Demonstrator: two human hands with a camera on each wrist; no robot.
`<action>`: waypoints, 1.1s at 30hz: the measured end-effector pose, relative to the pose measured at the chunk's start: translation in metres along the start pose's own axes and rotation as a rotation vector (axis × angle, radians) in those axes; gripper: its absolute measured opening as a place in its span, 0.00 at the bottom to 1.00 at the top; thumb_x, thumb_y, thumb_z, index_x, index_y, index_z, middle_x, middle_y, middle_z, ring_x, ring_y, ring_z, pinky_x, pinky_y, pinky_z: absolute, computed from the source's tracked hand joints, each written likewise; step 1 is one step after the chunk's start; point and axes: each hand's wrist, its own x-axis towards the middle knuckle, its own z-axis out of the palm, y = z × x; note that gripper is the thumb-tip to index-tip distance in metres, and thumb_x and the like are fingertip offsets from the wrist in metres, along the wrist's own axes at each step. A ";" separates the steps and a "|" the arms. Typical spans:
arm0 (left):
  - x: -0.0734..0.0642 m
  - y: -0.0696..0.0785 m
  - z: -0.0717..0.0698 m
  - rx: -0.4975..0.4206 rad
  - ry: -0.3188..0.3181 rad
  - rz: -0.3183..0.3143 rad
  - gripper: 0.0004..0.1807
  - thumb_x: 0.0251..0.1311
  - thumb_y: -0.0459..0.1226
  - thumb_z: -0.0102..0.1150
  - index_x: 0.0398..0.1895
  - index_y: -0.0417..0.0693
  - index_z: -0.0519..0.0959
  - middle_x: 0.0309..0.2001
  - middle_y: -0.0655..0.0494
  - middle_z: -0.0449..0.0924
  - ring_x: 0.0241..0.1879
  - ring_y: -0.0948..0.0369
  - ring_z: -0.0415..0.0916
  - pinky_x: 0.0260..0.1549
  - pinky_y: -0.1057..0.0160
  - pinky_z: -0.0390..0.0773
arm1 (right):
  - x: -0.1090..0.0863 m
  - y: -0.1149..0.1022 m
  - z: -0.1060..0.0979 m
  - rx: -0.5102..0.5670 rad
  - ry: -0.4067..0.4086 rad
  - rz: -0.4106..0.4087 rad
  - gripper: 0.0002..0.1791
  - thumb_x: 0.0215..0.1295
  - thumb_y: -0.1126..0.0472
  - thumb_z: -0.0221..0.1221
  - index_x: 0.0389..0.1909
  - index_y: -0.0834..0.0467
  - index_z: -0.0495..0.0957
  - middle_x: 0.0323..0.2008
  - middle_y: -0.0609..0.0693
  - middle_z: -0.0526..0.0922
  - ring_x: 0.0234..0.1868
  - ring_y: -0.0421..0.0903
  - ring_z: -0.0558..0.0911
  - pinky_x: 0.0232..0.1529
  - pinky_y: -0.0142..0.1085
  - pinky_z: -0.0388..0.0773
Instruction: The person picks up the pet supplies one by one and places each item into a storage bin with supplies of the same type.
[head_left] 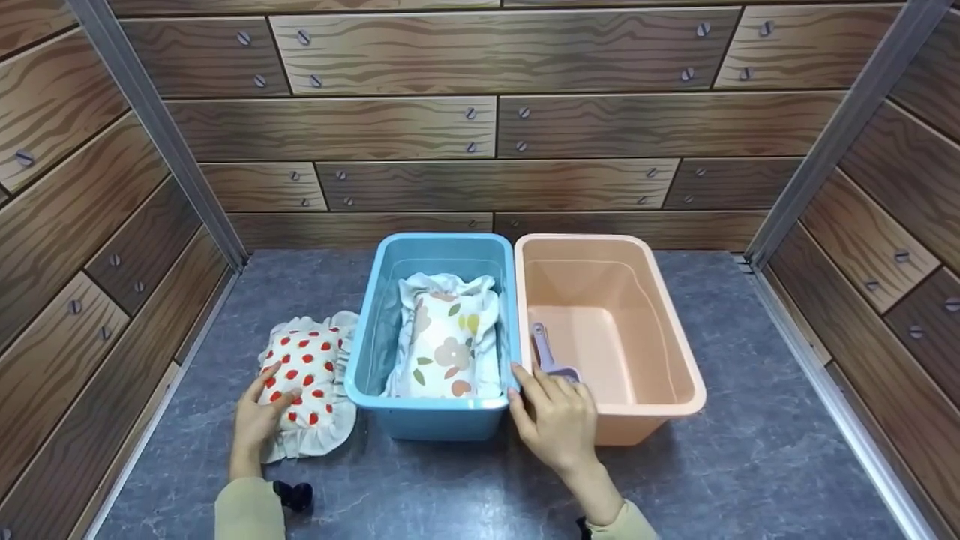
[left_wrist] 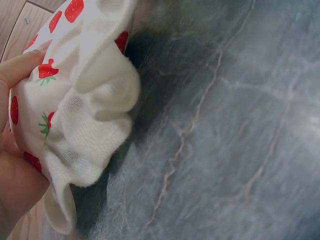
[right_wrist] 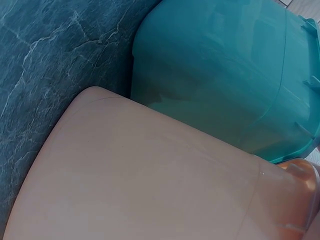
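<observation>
A small white pillow [head_left: 300,367] with red strawberries and a ruffled edge lies on the floor beside the blue bin [head_left: 450,424]. My left hand [head_left: 260,412] grips this pillow's left side; in the left wrist view the strawberry pillow [left_wrist: 75,105] is between my thumb and fingers. Inside the blue bin is another ruffled pillow [head_left: 454,349], printed with flowers and leaves. My right hand [head_left: 559,420] rests on the front rims where the blue bin and the peach bin [head_left: 634,427] meet. A purple scoop [head_left: 544,349] lies in the peach bin, partly hidden behind my right hand.
Both bins stand side by side on the grey marbled floor [head_left: 750,450]. Wood-patterned walls [head_left: 495,127] enclose the back and sides, with metal strips along the corners. A small black object [head_left: 300,495] shows beside my left sleeve.
</observation>
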 end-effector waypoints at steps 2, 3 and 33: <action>-0.001 0.001 -0.001 -0.007 -0.002 0.001 0.41 0.60 0.40 0.67 0.75 0.51 0.60 0.78 0.44 0.39 0.76 0.45 0.34 0.70 0.41 0.44 | 0.000 0.000 0.000 -0.003 0.002 -0.001 0.24 0.72 0.44 0.48 0.46 0.54 0.87 0.37 0.57 0.88 0.32 0.53 0.85 0.33 0.46 0.76; -0.001 0.001 -0.001 -0.007 -0.001 0.003 0.41 0.60 0.40 0.67 0.75 0.51 0.60 0.78 0.44 0.39 0.76 0.45 0.34 0.71 0.41 0.44 | 0.000 0.000 0.000 -0.004 0.002 0.000 0.24 0.72 0.44 0.48 0.46 0.54 0.87 0.37 0.57 0.88 0.32 0.53 0.85 0.32 0.46 0.75; -0.007 0.029 -0.006 0.065 0.031 0.092 0.36 0.62 0.37 0.64 0.73 0.48 0.63 0.75 0.36 0.48 0.75 0.41 0.42 0.70 0.40 0.46 | 0.000 0.000 0.001 -0.008 -0.006 0.004 0.24 0.73 0.44 0.47 0.46 0.54 0.86 0.38 0.57 0.88 0.32 0.53 0.85 0.32 0.46 0.74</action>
